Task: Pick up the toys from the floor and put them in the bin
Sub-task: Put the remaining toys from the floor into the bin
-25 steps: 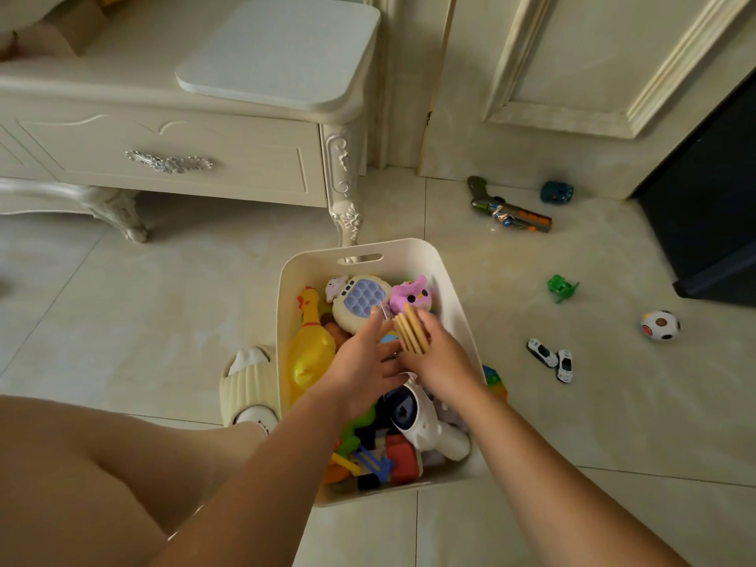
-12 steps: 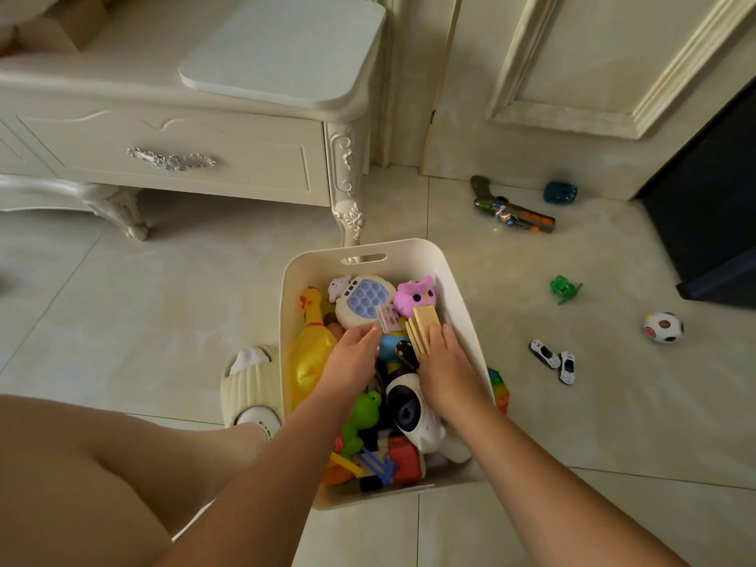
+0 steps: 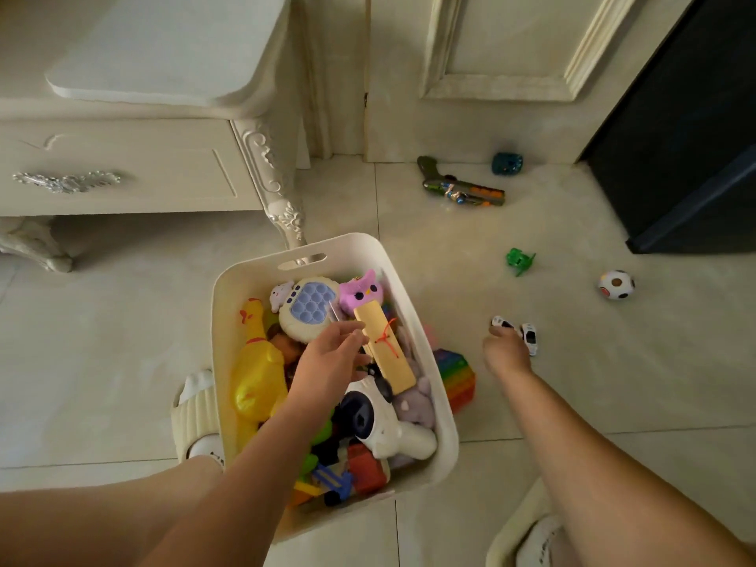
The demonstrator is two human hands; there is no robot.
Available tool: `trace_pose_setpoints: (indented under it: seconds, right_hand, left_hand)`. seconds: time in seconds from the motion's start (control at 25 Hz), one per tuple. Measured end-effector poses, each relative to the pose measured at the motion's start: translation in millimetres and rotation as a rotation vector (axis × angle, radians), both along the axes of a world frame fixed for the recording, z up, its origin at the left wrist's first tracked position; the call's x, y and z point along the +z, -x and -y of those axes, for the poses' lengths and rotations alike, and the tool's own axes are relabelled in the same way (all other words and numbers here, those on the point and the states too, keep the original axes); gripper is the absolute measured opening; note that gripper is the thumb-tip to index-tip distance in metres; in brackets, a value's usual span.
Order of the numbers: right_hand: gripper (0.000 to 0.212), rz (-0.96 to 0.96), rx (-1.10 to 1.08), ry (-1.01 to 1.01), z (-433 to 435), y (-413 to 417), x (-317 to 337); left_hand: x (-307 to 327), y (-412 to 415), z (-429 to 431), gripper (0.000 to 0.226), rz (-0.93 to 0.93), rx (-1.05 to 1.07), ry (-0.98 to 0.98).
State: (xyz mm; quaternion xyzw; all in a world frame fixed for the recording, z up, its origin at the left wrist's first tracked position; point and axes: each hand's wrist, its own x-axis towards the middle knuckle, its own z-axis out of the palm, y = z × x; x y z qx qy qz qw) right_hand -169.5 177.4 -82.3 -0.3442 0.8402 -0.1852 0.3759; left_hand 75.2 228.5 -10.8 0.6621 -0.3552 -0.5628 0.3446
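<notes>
Here, the bin point(image 3: 413, 321) holds a chicken point(image 3: 255, 374), popper point(image 3: 309, 308), owl point(image 3: 362, 294) and blocks point(image 3: 384, 351). Left hand point(image 3: 327, 358) hovers loosely spread above; right hand point(image 3: 505, 354) touches a car point(image 3: 504, 323), grip unclear.

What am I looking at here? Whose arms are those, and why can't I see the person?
The camera sits on the person's head and looks down, so you see only their arms and legs, as if through their eyes. They are tidying toys into the white bin, which is already full: a yellow rubber chicken, a pink owl and a flat wooden piece lie on top. The left hand hovers open over the bin, holding nothing. The right hand reaches out to two little white toy cars on the floor. Still waiting on the tiles are a toy gun, a green toy and a spotted ball.
</notes>
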Motion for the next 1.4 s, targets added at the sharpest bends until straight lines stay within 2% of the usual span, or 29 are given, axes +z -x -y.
trace_pose_setpoints:
  seconds: [0.08, 0.2, 0.32, 0.4, 0.52, 0.6, 0.68, 0.76, 0.8, 0.88, 0.96, 1.08, 1.24, 1.32, 1.4]
  right_hand:
    - [0.047, 0.080, -0.017, -0.149, -15, 19, -33]
    - [0.055, 0.162, -0.034, -0.220, -27, 29, -70]
    - [0.059, 0.063, 0.074, -0.266, -19, 25, -97]
    - [0.063, 0.031, 0.146, -0.287, -6, 19, -107]
    - [0.052, -0.017, 0.245, -0.347, 9, 11, -114]
    - [0.044, -0.034, 0.279, -0.291, 15, 5, -114]
    - [0.039, 0.030, 0.261, -0.132, 23, -3, -110]
    - [0.056, 0.080, 0.305, -0.077, 39, -11, -104]
    - [0.066, 0.099, 0.331, -0.096, 48, -16, -102]
    - [0.072, 0.122, 0.353, -0.162, 62, -22, -104]
    - [0.067, 0.148, 0.355, -0.226, 68, -20, -111]
    - [0.049, 0.217, 0.303, -0.256, 73, -10, -120]
    - [0.037, 0.329, 0.039, -0.122, 72, 0, -122]
    - [0.033, 0.372, -0.054, -0.059, 76, 11, -116]
    - [0.022, 0.405, -0.111, 0.037, 85, 29, -104]
  left_hand:
    - [1, 17, 16, 0.022, 0.030, -0.046, 0.027]
    - [-1, 40, 47, 0.035, 0.156, -0.116, 0.016]
    - [-6, 58, 73, 0.052, 0.333, -0.189, -0.027]
    - [-12, 66, 85, 0.051, 0.397, -0.229, -0.038]
    - [-20, 71, 95, 0.037, 0.406, -0.233, -0.071]
    - [-22, 71, 97, 0.032, 0.390, -0.242, -0.092]
    - [-21, 71, 97, 0.032, 0.382, -0.268, -0.077]
    - [-21, 70, 98, 0.032, 0.382, -0.295, -0.054]
    - [-19, 69, 98, 0.033, 0.387, -0.305, -0.055]
    - [-18, 67, 98, 0.034, 0.391, -0.321, -0.057]
    - [-16, 64, 97, 0.035, 0.368, -0.343, -0.029]
    - [-11, 62, 102, 0.031, 0.348, -0.368, 0.022]
    - [-9, 69, 120, 0.034, 0.358, -0.450, 0.046]
    - [-10, 79, 132, 0.029, 0.355, -0.499, 0.068]
    - [-12, 97, 143, 0.026, 0.377, -0.579, 0.106]
